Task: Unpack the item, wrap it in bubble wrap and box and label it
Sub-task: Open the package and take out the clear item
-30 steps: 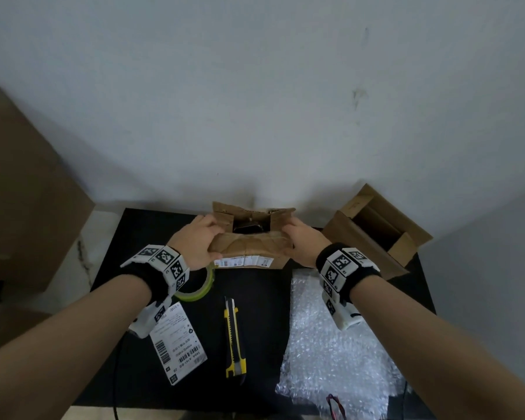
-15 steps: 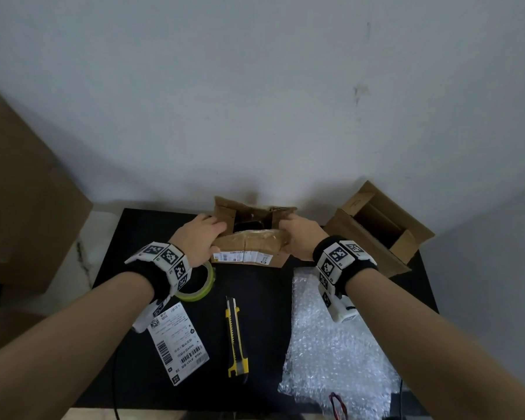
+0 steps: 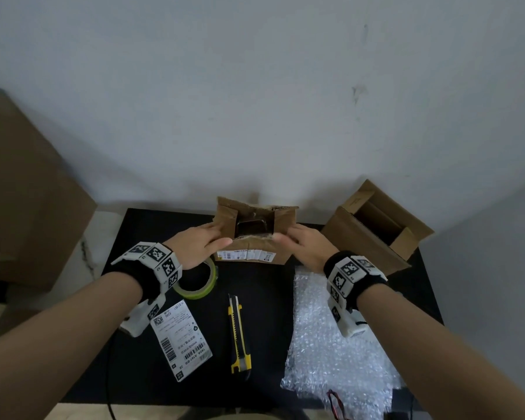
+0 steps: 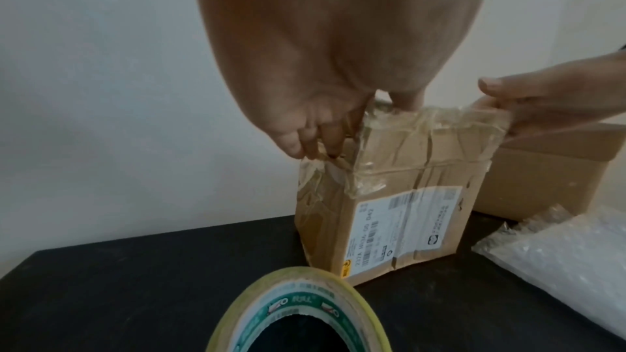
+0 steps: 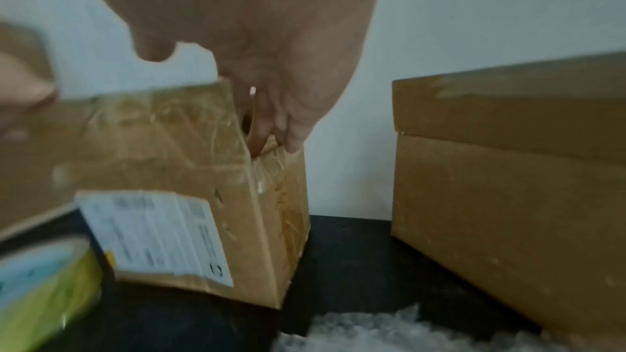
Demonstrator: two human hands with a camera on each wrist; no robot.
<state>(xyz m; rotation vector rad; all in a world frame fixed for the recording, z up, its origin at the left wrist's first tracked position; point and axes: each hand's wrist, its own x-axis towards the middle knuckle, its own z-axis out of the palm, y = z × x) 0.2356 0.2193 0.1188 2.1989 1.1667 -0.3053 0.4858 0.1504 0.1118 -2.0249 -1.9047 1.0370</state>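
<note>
A taped cardboard box with a shipping label stands at the back of the black table, its top flaps spread. A dark item shows inside the opening. My left hand lies with straight fingers on the left side flap, thumb on the front edge. My right hand presses straight fingers down at the right flap, thumb lifted free. Bubble wrap lies front right, and a loose label lies front left.
An empty open cardboard box stands at the back right, close to my right wrist. A tape roll lies under my left wrist, and a yellow utility knife lies mid-table. A large brown carton stands left of the table.
The front flap has gone down and the top has opened wider, so the dark item shows more. Both hands have shifted outward onto the side flaps, their fingers straighter.
</note>
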